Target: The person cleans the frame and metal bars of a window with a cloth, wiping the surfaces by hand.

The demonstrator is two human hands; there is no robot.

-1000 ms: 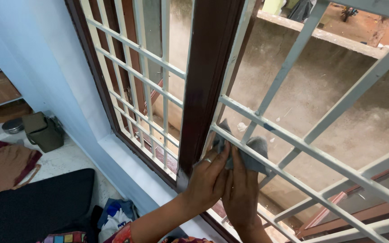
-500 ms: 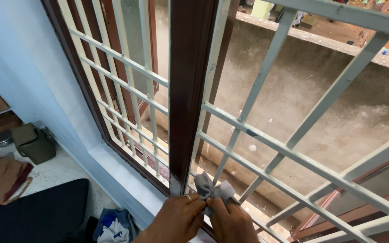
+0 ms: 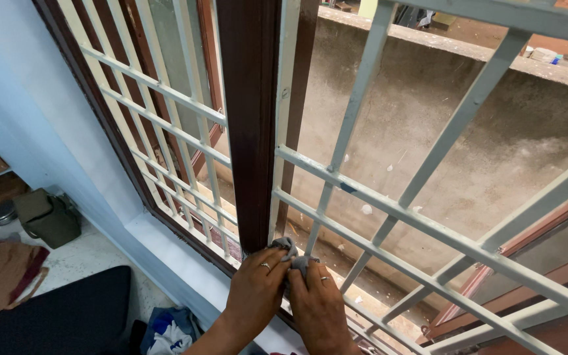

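My left hand and my right hand press side by side on a small grey cloth at the foot of the window. The cloth is bunched against the lowest part of the pale metal grille, right beside the dark brown wooden post. Both hands wear a ring and cover most of the cloth. Fingers of both hands curl over it.
A white window sill runs under the frame. Beyond the grille stands a stained concrete wall. Down left lie an olive bag, a brown garment, a black cushion and crumpled blue-white cloth.
Both hands slid the cloth down the grille, from the second crossbar to the bottom by the post. The view shifted right and down with them.
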